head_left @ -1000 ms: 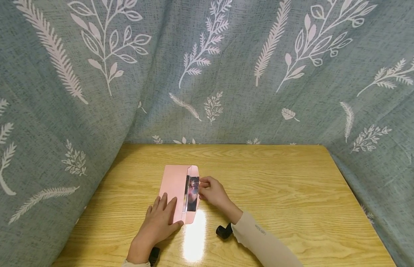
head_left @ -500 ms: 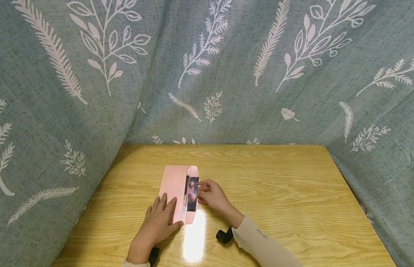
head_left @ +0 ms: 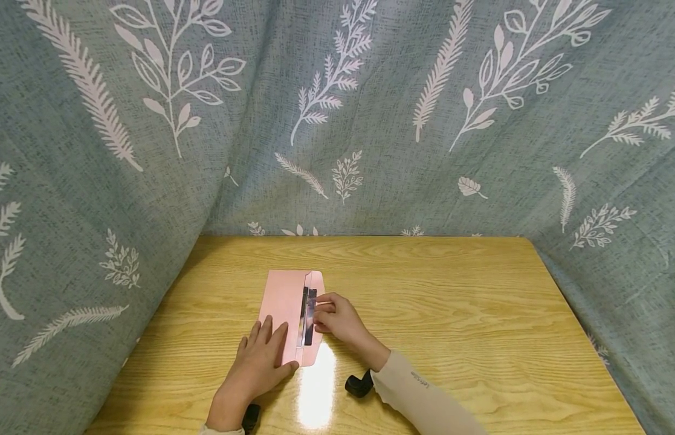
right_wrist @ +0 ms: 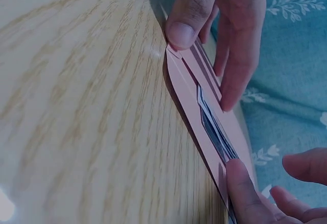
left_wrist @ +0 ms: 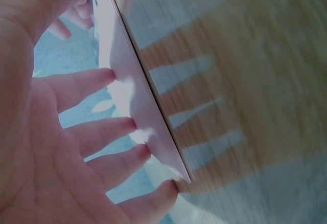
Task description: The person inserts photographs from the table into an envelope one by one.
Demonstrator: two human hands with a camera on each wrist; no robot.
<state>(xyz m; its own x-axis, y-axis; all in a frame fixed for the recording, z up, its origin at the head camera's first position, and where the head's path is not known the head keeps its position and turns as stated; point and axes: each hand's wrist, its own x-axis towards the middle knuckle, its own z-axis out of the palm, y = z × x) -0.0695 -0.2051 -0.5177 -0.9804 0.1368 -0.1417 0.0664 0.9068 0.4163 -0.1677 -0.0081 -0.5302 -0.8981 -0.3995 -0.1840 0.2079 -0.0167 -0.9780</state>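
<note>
A pink envelope point(head_left: 285, 293) lies on the wooden table with its flap point(head_left: 318, 284) unfolded toward the right. From its mouth sticks a narrow strip of dark, glossy photo prints point(head_left: 310, 332); the right wrist view shows several stacked edges point(right_wrist: 219, 127). My left hand point(head_left: 257, 356) rests on the envelope's lower left part, fingers spread, thumb near the lower flap corner. My right hand point(head_left: 342, 321) is at the prints' outer edge, over the flap. In the right wrist view one of its digits point(right_wrist: 240, 183) presses that edge, while others stand apart from it.
The wooden table point(head_left: 451, 302) stretches away to the right. A grey-green curtain point(head_left: 391, 181) with white leaf patterns hangs behind and at the sides. Black wrist devices point(head_left: 359, 385) sit by both wrists. A bright light reflection lies on the table below the envelope.
My right hand has moved left over the flap, and the photo prints have slid further into the envelope, so a narrower strip shows. My left hand has stayed put on the envelope.
</note>
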